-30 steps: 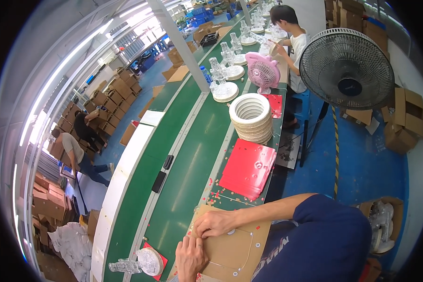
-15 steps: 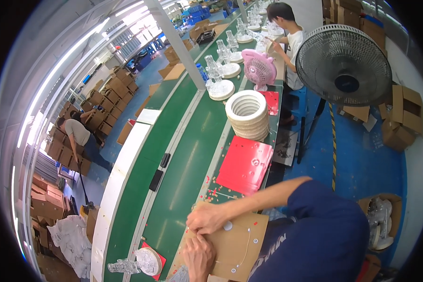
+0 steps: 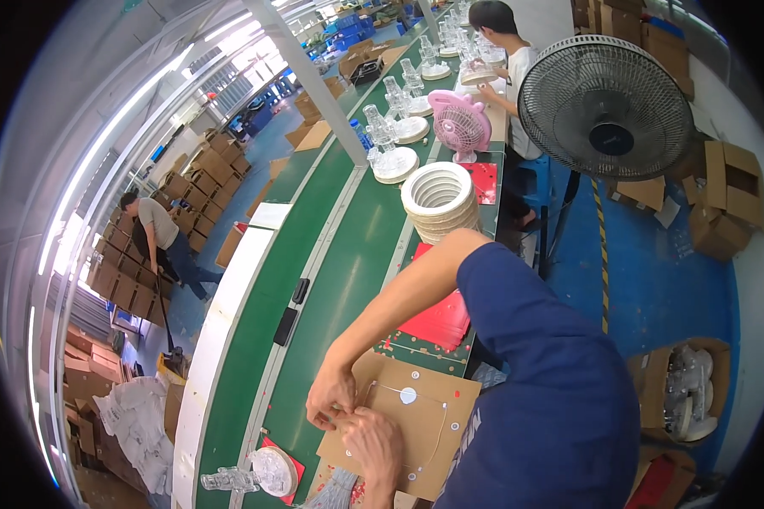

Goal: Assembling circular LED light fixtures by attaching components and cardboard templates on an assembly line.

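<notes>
My left hand [image 3: 329,397] and right hand [image 3: 373,439]: fingertips pinched together on something too small to tell, over cardboard sheet [image 3: 416,424]; thin wire [image 3: 437,424] beside.

My hands have drawn together: a second ago they lay apart on the cardboard sheet [image 3: 416,424], my right hand [image 3: 331,394] flat near its far edge and my left hand [image 3: 373,441] lower down. Now both meet at the sheet's left edge, fingertips touching, pinching something too small to tell. My right arm has swung further across, hiding more of the red sheets [image 3: 437,322]. My view has tipped closer to the sheet.
</notes>
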Demonstrator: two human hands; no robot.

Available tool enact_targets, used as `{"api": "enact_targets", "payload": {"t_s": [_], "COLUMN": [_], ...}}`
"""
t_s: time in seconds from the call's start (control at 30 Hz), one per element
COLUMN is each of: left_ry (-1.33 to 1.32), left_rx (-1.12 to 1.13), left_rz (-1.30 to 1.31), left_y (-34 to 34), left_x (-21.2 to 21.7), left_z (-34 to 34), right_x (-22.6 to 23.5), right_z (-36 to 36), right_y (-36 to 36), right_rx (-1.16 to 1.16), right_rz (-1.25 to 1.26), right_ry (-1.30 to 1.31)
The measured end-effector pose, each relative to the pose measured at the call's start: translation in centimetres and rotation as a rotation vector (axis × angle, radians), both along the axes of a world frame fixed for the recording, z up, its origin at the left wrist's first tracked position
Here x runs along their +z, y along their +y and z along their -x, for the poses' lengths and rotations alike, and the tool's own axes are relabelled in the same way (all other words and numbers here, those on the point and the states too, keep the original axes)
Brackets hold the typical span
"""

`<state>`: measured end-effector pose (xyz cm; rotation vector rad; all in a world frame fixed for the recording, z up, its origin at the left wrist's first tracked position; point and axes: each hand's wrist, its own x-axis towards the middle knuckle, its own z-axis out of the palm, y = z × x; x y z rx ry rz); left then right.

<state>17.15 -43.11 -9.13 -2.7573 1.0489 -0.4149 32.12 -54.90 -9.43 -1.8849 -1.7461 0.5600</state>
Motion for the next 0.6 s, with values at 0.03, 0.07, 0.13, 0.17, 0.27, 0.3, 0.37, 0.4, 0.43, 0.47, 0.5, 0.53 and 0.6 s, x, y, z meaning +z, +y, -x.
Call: {"api": "enact_targets", "payload": {"t_s": [0.03,0.07,0.13,0.17,0.27,0.3,0.37,0.4,0.43,0.47,0.5,0.53,0.6], "left_ry": [0.057,0.114,0.121,0.130,0.144,0.142,0.236,0.259,0.264,0.330,0.399,0.438,0.419], "left_rx": [0.054,0.108,0.149,0.191,0.117,0.106,0.048,0.030,0.031,0.087,0.143,0.156,0.152], "left_rz": [-0.019,-0.036,0.026,0.086,0.210,0.214,0.552,0.651,0.652,0.801,0.949,0.994,0.971], "left_y": [0.0,0.0,-0.3,-0.5,0.9,1.5,3.6,4.3,4.7,4.9,5.0,4.9,4.7], "left_x": [-0.2,-0.3,0.4,0.7,0.7,0.5,0.0,0.0,-0.3,-0.6,-1.0,-1.2,-1.2], "left_z": [0.0,0.0,0.4,0.5,0.0,-0.3,-0.6,-0.8,-0.8,-1.0,-1.1,-1.5,-1.7], "right_x": [0.0,-0.1,-0.1,-0.3,-0.6,-0.9,-2.1,-2.8,-3.3,-3.6,-3.7,-3.8,-3.4], "right_z": [-0.1,-0.2,-0.1,0.0,2.1,3.3,6.5,8.0,9.2,10.0,10.9,11.5,12.2], "right_y": [0.2,0.4,-0.2,-0.8,-2.8,-3.9,-4.9,-5.1,-4.7,-4.1,-3.7,-3.2,-2.3], "right_rx": [-0.001,0.010,0.020,-0.059,-0.294,-0.461,-0.606,-0.727,-0.839,-0.841,-0.906,-0.968,-1.054], "right_rz": [0.000,-0.019,-0.032,-0.059,-0.179,-0.272,-0.345,-0.428,-0.512,-0.508,-0.553,-0.597,-0.566], "right_ry": [-0.002,-0.022,-0.042,-0.091,-0.202,-0.269,-0.306,-0.178,-0.038,-0.033,-0.133,-0.234,-0.226]}}
